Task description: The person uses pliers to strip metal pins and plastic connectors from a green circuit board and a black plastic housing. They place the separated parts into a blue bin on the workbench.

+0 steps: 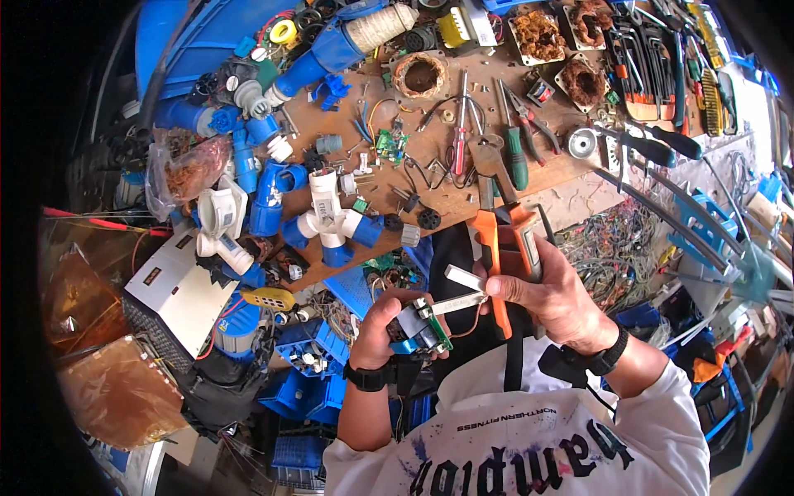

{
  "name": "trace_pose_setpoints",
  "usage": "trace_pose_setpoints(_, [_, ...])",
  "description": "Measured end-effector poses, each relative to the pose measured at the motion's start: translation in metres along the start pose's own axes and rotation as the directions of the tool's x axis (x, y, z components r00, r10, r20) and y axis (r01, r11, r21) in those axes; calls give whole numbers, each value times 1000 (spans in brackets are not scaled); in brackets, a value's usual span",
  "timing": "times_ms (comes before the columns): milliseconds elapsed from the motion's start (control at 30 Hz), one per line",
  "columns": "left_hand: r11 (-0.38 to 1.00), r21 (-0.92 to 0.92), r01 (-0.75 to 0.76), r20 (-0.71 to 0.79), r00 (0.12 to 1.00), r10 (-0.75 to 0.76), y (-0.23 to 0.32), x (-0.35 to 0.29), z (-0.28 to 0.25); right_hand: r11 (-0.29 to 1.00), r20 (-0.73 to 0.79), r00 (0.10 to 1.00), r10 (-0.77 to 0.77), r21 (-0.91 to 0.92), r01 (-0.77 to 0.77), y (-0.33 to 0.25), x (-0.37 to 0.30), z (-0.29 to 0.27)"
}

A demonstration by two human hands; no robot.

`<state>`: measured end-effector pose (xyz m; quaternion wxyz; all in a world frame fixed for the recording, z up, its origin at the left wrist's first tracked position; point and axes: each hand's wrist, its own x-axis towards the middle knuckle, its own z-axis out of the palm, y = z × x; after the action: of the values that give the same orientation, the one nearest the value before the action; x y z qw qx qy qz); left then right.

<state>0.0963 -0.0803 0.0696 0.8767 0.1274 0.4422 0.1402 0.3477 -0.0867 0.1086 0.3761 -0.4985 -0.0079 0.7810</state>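
My left hand (382, 331) is closed around a small black electronic module (416, 329) with a green circuit board on its side and a bit of blue at its lower end. From the module a flat white strip (456, 304) reaches across to my right hand (550, 302), whose thumb presses near its end. That same hand grips pliers with orange handles (490, 252), their worn metal jaws (490, 161) pointing away over the table's edge. A white rectangular end (465, 278) sticks out beside my right thumb. Under it, a thin brownish wire curves from the module toward the pliers.
On the wooden table (347, 128) lie a red-handled screwdriver (459, 149), a green-handled tool (518, 157), blue and white pipe fittings (327, 211) and a loose circuit board (392, 144). Blue bins (304, 395) stand below left. Tangled wires (608, 256) heap at the right.
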Motion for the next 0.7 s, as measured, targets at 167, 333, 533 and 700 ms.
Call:
trace_pose_setpoints(167, [993,-119,-25,133,990,41,-3,5,-5,979,-83,996,12,204,5,3,-4,8])
trace_pose_setpoints(333, [998,-57,-33,147,988,41,5,3,5,927,-119,992,51,375,-3,20,-2,3])
trace_pose_setpoints(533, [924,336,-185,199,972,122,20,7,14,881,6,998,65,469,-60,13,0,-2])
trace_pose_setpoints(700, [890,361,-278,183,957,224,24,8,21,878,-7,998,60,475,-49,14,1,2])
